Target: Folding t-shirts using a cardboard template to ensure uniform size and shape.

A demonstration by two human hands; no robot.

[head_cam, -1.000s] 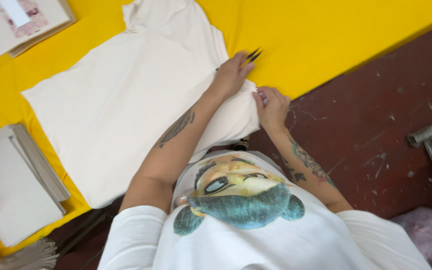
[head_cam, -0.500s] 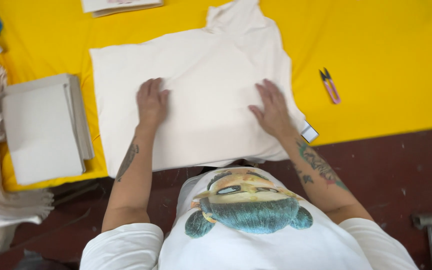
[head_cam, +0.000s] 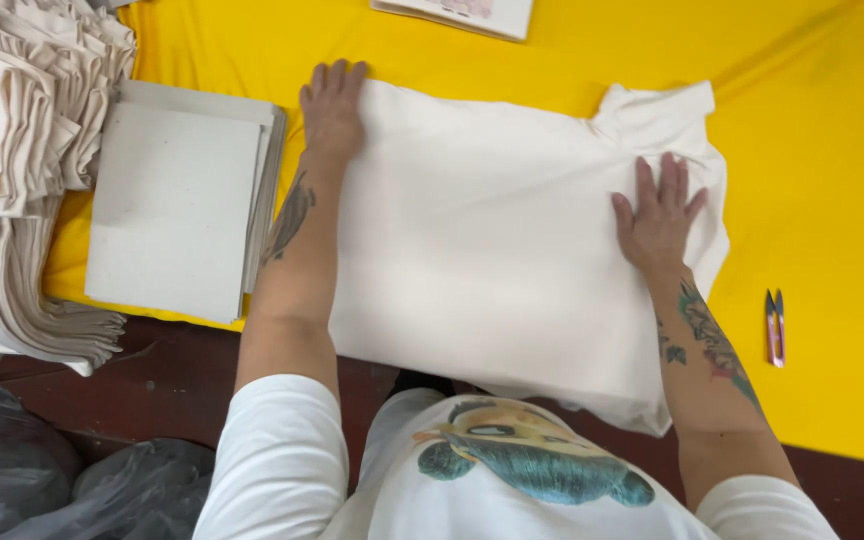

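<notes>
Where half a second ago both palms pressed side by side on the middle of the cream T-shirt, they now sit far apart: the left hand has slid out to the garment's left edge, flat with fingers together and tips reaching onto the yellow table cover, while the right hand lies flat with fingers spread near the collar end on the right. Neither hand grips anything; both simply press down. The shirt lies stretched sideways across the yellow cover, its lower edge hanging slightly over the table's near side, and the cloth between the hands looks smooth, so the spreading reads as a flattening stroke that has run its width. Just beside the left forearm lies a stack of grey cardboard sheets, with a pile of folded cream cloth beyond it. Small pink thread snips rest well to the right of the shirt
</notes>
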